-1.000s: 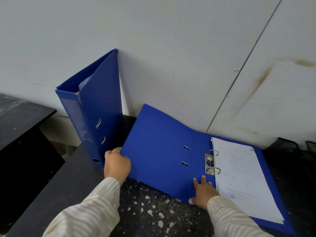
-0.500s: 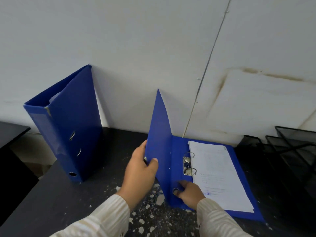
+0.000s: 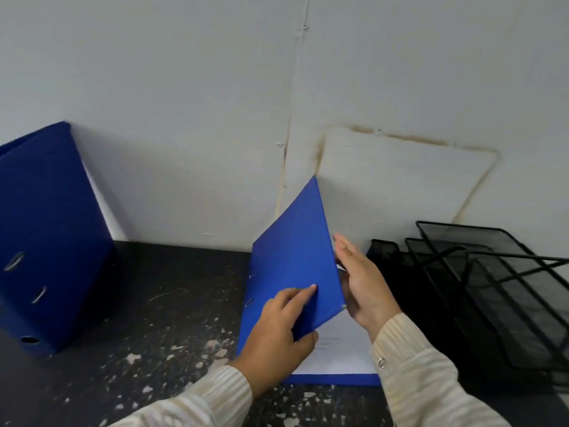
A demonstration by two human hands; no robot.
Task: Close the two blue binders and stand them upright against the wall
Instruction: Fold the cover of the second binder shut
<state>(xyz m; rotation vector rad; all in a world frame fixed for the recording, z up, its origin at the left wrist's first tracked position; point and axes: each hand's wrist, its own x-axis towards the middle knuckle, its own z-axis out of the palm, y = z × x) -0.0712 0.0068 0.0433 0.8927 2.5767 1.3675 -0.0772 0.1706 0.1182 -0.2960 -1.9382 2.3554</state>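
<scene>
— On the counter (image 3: 172, 291) by the wall (image 3: 184, 118), which step is this?
— Closing the second binder (image 3: 292, 272); its cover is half-swung over the paper (image 3: 335, 346). The first binder (image 3: 46, 235) stands at the left. Next, I judge: press shut, then tip upright.
— Hands?
— Left hand (image 3: 277, 328) pinches the cover's lower edge. Right hand (image 3: 363, 282) is spread flat, apparently touching the cover's far edge.

No text, label, brand or number can be read anywhere. The only writing is a few faint printed lines on the white sheet (image 3: 332, 349) inside the half-closed binder (image 3: 292, 263), too small and blurred to make out.
</scene>
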